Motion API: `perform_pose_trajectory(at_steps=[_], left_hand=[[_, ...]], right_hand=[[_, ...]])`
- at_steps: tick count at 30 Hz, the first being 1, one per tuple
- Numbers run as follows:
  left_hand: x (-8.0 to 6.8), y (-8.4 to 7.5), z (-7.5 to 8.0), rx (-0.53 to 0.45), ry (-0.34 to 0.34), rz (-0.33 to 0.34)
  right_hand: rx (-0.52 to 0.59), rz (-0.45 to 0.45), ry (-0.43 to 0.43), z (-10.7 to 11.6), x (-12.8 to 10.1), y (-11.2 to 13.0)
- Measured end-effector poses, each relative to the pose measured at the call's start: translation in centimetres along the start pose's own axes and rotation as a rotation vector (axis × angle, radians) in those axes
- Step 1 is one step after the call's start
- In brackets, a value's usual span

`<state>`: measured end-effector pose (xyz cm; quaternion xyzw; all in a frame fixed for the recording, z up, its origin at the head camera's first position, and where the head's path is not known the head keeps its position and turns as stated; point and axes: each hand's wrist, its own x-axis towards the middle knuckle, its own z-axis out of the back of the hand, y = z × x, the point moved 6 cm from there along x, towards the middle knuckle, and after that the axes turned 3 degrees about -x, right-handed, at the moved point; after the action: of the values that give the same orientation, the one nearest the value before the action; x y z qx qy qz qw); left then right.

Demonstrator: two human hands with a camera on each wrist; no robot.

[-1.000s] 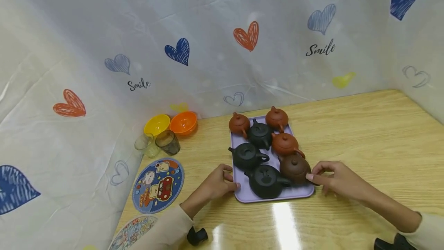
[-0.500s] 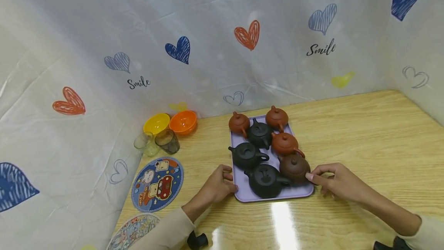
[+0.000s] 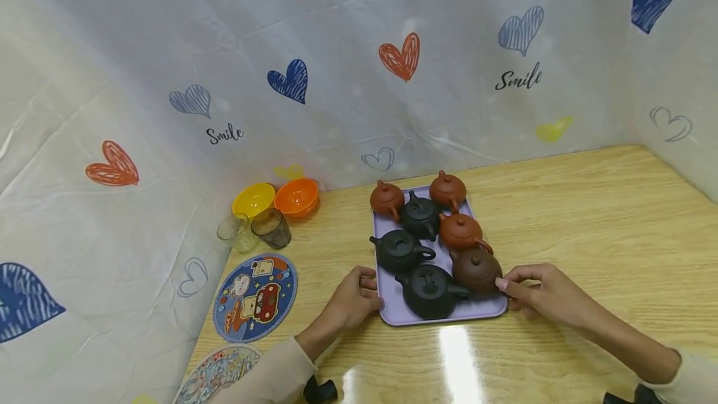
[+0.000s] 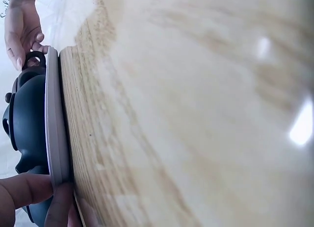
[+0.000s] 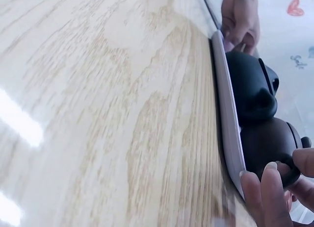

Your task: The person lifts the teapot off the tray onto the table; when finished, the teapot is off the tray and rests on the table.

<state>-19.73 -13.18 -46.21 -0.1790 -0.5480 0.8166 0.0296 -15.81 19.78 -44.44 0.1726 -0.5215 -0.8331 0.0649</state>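
The brown pot (image 3: pixel 475 273) sits upright at the near right corner of the purple tray (image 3: pixel 394 312). Your right hand (image 3: pixel 543 290) seems to pinch its handle, with the thumb on it and fingertips down by the tray's edge. Your left hand (image 3: pixel 352 301) pinches the tray's left edge, near the front corner.

It looks like you are putting the brown pot in its spot and holding the tray steady. The next move seems to call for a soft let-go of the handle, or a tiny nudge. Go gently: a hard push could bump the big black pot (image 3: pixel 427 297) just beside it.

Two more black pots (image 3: pixel 398 253) and three red pots (image 3: pixel 461 232) share the tray. The tray is on the tabletop (image 3: pixel 589 223). Well off to your left are a yellow bowl (image 3: pixel 253 201), an orange bowl (image 3: pixel 297 199), two cups (image 3: pixel 272 232) and two round mats (image 3: pixel 255 298).
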Motion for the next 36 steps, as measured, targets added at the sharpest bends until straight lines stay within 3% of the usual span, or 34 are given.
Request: perform_pose_trajectory(at_steps=[13,27,36], left_hand=[[-0.1,-0.1,-0.1,-0.009,-0.011,-0.013],[0.1,0.3,0.2,0.001,-0.005,-0.016],[0.1,0.2,0.0,-0.008,0.006,-0.024]], right_hand=[[0.030,0.006,0.034,0.7,-0.4,0.0],[0.012,0.032,0.076,2.8,-1.4,0.0],[-0.059,0.043,-0.007,6.1,-1.3,1.2]])
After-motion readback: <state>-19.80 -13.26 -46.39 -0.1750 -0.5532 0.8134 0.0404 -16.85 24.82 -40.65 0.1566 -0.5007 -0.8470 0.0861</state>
